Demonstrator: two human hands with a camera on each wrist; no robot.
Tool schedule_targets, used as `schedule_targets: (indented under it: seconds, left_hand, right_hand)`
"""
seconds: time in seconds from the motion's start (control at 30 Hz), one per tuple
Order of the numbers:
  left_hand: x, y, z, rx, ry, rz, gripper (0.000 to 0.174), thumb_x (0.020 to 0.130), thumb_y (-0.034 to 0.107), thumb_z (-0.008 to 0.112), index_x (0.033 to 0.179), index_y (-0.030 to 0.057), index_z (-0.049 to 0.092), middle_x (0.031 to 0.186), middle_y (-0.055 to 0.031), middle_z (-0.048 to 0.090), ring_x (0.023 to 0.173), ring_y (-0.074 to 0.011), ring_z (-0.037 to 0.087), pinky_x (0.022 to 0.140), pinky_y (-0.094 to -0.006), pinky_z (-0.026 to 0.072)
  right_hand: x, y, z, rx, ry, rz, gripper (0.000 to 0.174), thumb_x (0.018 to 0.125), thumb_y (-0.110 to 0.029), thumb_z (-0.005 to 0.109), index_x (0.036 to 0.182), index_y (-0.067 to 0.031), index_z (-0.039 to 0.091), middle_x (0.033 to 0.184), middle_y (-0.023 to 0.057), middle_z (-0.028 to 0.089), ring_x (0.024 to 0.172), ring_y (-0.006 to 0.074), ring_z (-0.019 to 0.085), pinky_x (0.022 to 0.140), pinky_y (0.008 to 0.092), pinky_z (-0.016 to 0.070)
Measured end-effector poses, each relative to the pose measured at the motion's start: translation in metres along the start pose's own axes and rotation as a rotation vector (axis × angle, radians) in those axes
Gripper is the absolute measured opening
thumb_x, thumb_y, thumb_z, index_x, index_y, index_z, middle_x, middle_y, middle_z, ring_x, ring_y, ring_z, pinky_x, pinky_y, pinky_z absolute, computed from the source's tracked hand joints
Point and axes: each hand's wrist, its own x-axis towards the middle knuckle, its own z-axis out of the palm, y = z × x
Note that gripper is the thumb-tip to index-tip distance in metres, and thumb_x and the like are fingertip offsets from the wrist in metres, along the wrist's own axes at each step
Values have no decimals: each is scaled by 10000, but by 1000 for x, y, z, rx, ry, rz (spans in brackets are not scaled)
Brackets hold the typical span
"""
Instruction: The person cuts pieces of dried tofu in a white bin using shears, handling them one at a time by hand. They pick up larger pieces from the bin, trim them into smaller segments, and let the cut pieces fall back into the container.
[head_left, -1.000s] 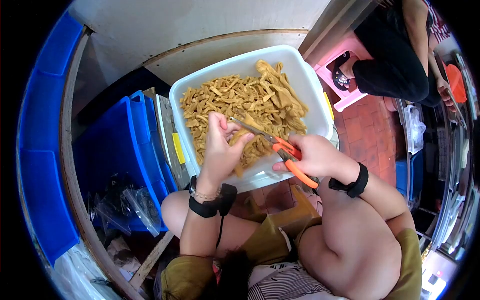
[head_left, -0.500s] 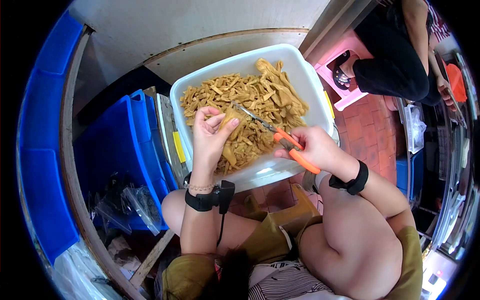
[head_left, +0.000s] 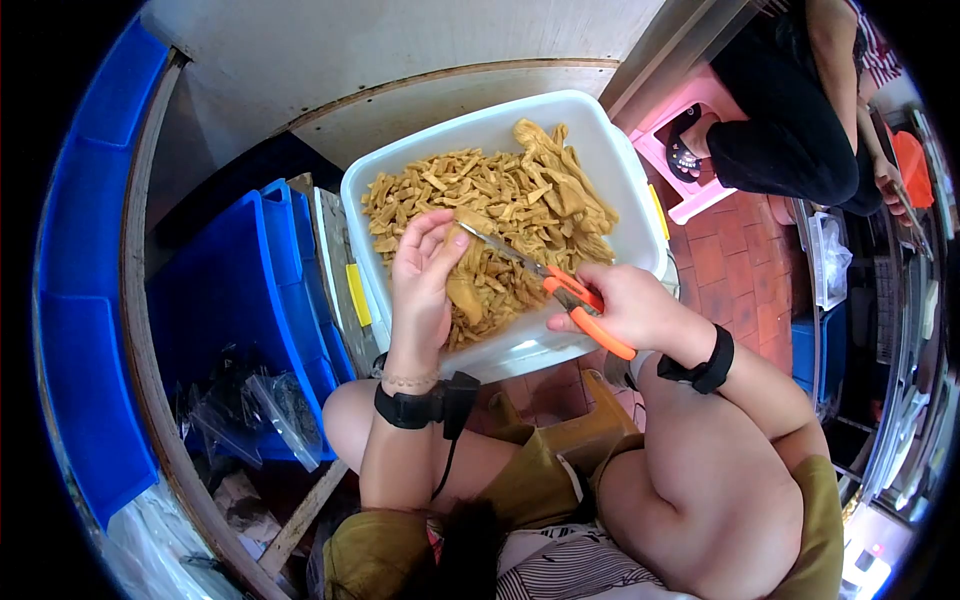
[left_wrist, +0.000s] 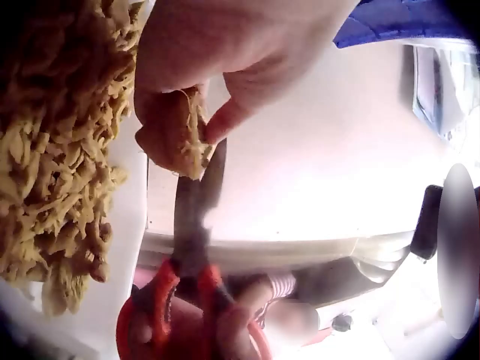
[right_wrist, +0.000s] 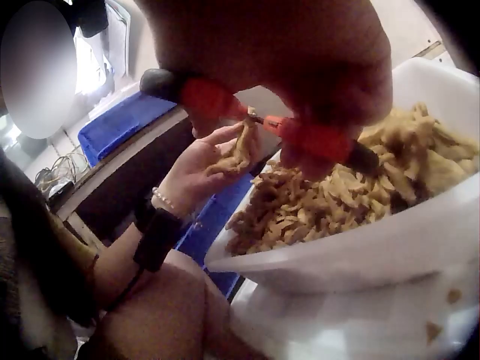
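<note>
My left hand [head_left: 418, 275] pinches a folded, soft tan piece of what looks like fried tofu skin [head_left: 463, 296] between thumb and fingers. Its cut edge shows pale in the left wrist view, where the tofu skin [left_wrist: 171, 142] hangs below the fingers. In my right hand [head_left: 638, 303] I grip orange-handled scissors [head_left: 574, 291] by their loops. Their blades [left_wrist: 192, 217] stand apart, tips right at the piece's edge. Beneath both hands a white plastic tub [head_left: 632, 215] holds a heap of cut tan strips [head_left: 440, 180], with larger uncut sheets [head_left: 570, 195] at its far right.
Blue bins [head_left: 230, 270] stand to the left behind a wooden frame, with clear plastic bags [head_left: 285, 410] in them. Another person in black trousers [head_left: 790, 150] sits on a pink stool [head_left: 690, 205] at the upper right. Red floor tiles [head_left: 725, 260] lie between.
The left hand first drew back from the strips and turned more upright with the piece. The scissors shifted slightly, their tips staying by the piece at the left fingertips.
</note>
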Motion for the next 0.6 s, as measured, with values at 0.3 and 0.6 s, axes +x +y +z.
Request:
schedule_targets:
  seconds: [0.3,0.6]
  left_hand:
    - [-6,-6,6,16,-111,77,394,817,-74,654,1101,55,414,1053,-104,565,1038,-164,569,908,-277,467]
    - [-10,-1,10,83,-149,102,366,811,-103,635,1047,67,415,998,-75,564,1015,-162,585,881,-262,478]
  right_hand:
    - [1,-6,0,15,-48,15,724,736,-683,626,912,17,565,821,227,639,805,382,637,708,426,498]
    - [2,-10,1,4,-31,11,746,725,-681,638,934,29,545,815,238,635,810,392,637,715,431,501]
